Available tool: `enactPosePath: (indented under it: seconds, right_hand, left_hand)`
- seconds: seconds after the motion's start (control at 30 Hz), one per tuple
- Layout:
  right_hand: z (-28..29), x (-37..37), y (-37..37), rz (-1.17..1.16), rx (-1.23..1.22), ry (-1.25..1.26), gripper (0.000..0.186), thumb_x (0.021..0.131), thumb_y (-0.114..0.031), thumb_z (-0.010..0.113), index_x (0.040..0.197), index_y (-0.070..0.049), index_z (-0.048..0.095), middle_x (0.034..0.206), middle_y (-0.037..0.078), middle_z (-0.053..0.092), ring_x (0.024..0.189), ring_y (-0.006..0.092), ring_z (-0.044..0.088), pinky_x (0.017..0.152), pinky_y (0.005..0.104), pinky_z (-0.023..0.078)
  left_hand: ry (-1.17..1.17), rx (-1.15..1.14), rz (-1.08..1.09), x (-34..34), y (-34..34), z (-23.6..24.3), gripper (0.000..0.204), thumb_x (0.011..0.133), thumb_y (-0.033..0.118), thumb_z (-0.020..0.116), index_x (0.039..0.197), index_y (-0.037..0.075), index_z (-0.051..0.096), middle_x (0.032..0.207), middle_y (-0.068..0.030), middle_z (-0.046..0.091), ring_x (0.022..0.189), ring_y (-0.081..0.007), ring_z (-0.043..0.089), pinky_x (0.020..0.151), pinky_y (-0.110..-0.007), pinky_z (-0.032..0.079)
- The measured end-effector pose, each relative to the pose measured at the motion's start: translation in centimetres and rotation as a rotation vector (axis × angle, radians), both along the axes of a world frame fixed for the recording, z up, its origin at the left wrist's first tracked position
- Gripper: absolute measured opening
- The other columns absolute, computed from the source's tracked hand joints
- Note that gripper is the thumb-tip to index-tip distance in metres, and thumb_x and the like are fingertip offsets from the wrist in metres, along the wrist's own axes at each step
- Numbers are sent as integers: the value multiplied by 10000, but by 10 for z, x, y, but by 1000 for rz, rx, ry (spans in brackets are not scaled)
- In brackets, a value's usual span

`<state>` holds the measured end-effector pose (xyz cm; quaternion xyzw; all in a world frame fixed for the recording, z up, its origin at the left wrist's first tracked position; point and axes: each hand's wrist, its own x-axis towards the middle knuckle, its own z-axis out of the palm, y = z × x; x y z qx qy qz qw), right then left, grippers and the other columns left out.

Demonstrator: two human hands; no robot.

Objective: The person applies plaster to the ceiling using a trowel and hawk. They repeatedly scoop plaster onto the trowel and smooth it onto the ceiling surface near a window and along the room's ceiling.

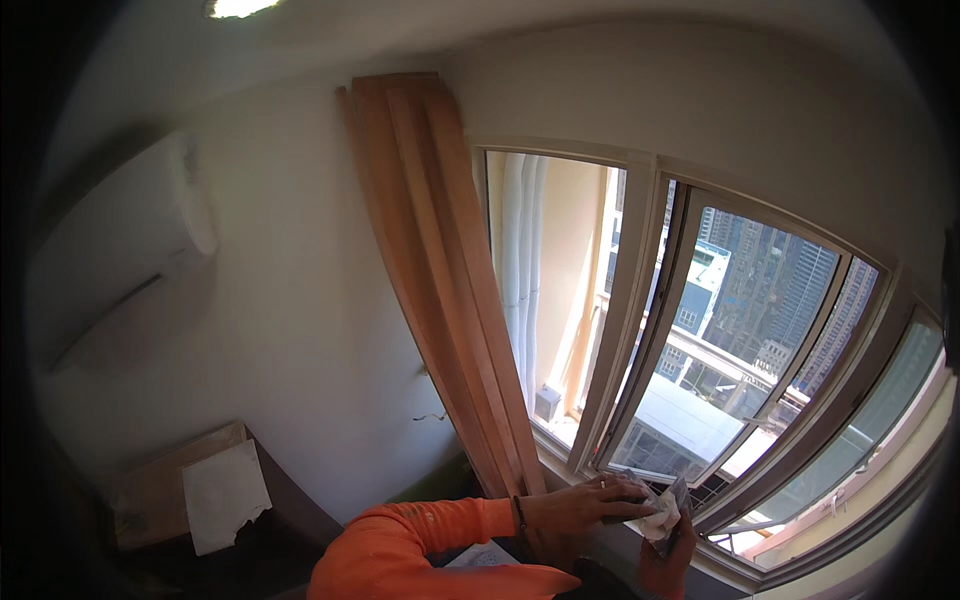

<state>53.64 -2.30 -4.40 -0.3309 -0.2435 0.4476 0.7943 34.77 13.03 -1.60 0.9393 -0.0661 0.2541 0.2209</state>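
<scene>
A pale, crumpled packet (657,522) is held before the lower edge of the window (623,300) by the right hand (674,558), whose fingers are closed about its side. The left hand (585,503) is placed just beside it, fingers partly bent; whether anything is gripped there cannot be told. An orange sleeve (420,540) is worn on the left arm. A brown curtain (430,230) is hung left of the window, and a white air conditioner (130,235) is mounted on the wall
</scene>
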Motion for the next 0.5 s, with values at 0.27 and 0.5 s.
enactPosePath:
  seconds: [0.27, 0.5]
  right_hand:
    - [26, 26, 11, -169, 44, 345, 400, 1077, -350, 538, 1377, -87, 556, 1285, 74, 665, 1174, 232, 664, 995, 431, 580]
    - [40, 15, -4, -264, 43, 330, 417, 1083, -383, 524, 1370, -81, 544, 1295, 92, 647, 1199, 235, 649, 999, 447, 582]
  left_hand:
    - [-569, -1411, 673, -13, -26, 36, 321, 1075, 241, 574, 1272, -11, 601, 1133, -98, 681, 982, -166, 680, 841, -340, 590]
    - [-331, -1574, 495, 6, -84, 55, 259, 1025, 196, 659, 1183, -10, 652, 1023, -30, 687, 889, -92, 653, 776, -284, 562]
